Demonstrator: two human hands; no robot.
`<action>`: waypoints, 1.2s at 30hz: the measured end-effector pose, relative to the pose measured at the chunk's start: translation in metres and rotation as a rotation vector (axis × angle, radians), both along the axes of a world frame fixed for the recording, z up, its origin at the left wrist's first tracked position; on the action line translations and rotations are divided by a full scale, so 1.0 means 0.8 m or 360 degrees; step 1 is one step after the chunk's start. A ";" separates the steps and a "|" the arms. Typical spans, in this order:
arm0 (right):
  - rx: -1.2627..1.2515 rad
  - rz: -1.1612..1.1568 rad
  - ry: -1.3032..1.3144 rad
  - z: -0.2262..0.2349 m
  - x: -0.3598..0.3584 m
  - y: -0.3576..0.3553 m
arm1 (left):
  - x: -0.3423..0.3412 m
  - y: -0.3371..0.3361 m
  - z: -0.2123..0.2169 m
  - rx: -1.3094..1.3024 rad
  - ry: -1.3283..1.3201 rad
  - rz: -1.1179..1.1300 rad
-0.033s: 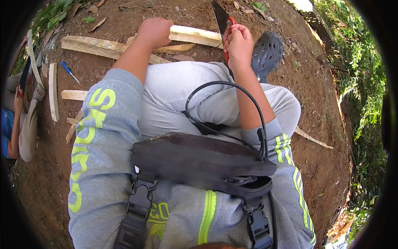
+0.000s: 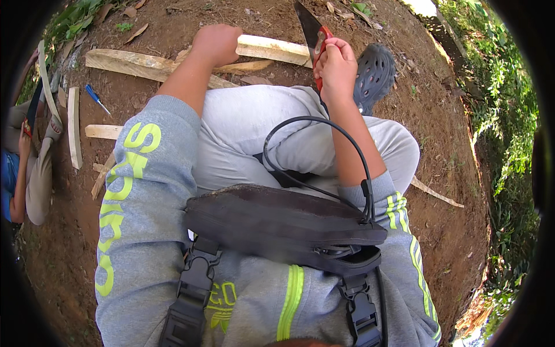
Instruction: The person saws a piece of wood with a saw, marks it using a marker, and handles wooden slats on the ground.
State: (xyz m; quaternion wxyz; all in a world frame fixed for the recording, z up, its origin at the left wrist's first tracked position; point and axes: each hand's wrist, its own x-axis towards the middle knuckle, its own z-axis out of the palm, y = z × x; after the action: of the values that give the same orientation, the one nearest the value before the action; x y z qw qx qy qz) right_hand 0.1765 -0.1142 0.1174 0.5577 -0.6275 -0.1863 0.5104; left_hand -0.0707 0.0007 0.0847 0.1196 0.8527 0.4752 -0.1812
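**Two hands close on one plank, blade between them**

Two hands work at the same pale plank [image 2: 272, 50], which lies on bare soil just past the knees; the left hand [image 2: 217, 43] is curled into a fist over the plank, pressing it down; the right hand [image 2: 337, 66] is wrapped tight round the red handle of a saw [image 2: 309, 29], its dark blade angled up and away. The risk, as I judge it, is a slip: the plank rests on loose dirt and other offcuts, so it may roll; the blade sits near the left fist; a grey clog [image 2: 374, 72] lies just beside the cut.
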 end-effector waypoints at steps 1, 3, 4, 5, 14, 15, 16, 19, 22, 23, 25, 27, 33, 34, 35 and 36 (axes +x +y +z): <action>0.0008 0.0019 0.0030 0.009 0.003 -0.009 | -0.001 0.002 -0.003 0.0019 -0.0040 -0.0010; 0.0012 0.0038 0.0041 0.016 0.005 -0.019 | -0.002 0.005 -0.008 0.0048 -0.0121 -0.0038; 0.0011 0.0043 0.0046 0.020 0.006 -0.023 | -0.002 0.003 -0.009 0.0052 -0.0084 -0.0028; 0.0024 0.0036 0.0049 0.021 0.002 -0.016 | -0.002 0.001 -0.010 0.0057 -0.0047 -0.0018; 0.0023 0.0026 0.0074 0.021 0.003 -0.021 | -0.008 0.008 -0.015 0.0070 -0.0123 -0.0042; 0.0022 0.0018 0.0091 0.024 0.005 -0.027 | -0.006 0.009 -0.014 0.0071 -0.0129 -0.0039; 0.0021 0.0010 0.0110 0.026 0.006 -0.030 | -0.004 0.008 -0.014 0.0072 -0.0135 -0.0035; 0.0091 0.0042 -0.0030 -0.012 0.005 0.008 | -0.001 0.007 -0.015 0.0063 -0.0131 -0.0046; 0.0072 -0.0026 -0.0031 -0.020 0.001 0.025 | 0.003 -0.001 -0.001 0.0015 -0.0086 -0.0025; 0.0055 -0.0058 0.0005 -0.011 0.006 0.017 | 0.003 0.004 -0.002 0.0022 -0.0087 -0.0025; 0.0060 -0.0068 0.0078 0.007 0.012 -0.006 | 0.000 0.005 -0.008 0.0018 -0.0091 0.0003; 0.0115 -0.0049 0.0095 0.014 0.014 -0.007 | -0.003 0.011 -0.009 0.0036 -0.0100 -0.0008; 0.0085 -0.0057 0.0118 -0.004 0.004 0.011 | 0.006 0.005 -0.001 0.0040 -0.0022 -0.0057; 0.0081 -0.0047 0.0113 -0.007 0.004 0.013 | 0.007 0.004 0.002 0.0028 -0.0017 -0.0064; 0.0077 -0.0037 0.0106 -0.009 0.004 0.015 | 0.008 0.006 0.005 0.0042 -0.0025 -0.0064; 0.0060 -0.0019 0.0104 -0.007 0.001 0.015 | 0.005 0.005 0.005 0.0043 -0.0029 -0.0054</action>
State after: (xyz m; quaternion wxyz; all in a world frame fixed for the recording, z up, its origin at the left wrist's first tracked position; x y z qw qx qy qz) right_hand 0.1773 -0.1020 0.1116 0.5781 -0.6011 -0.1739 0.5237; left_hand -0.0667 0.0046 0.0886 0.1094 0.8638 0.4619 -0.1689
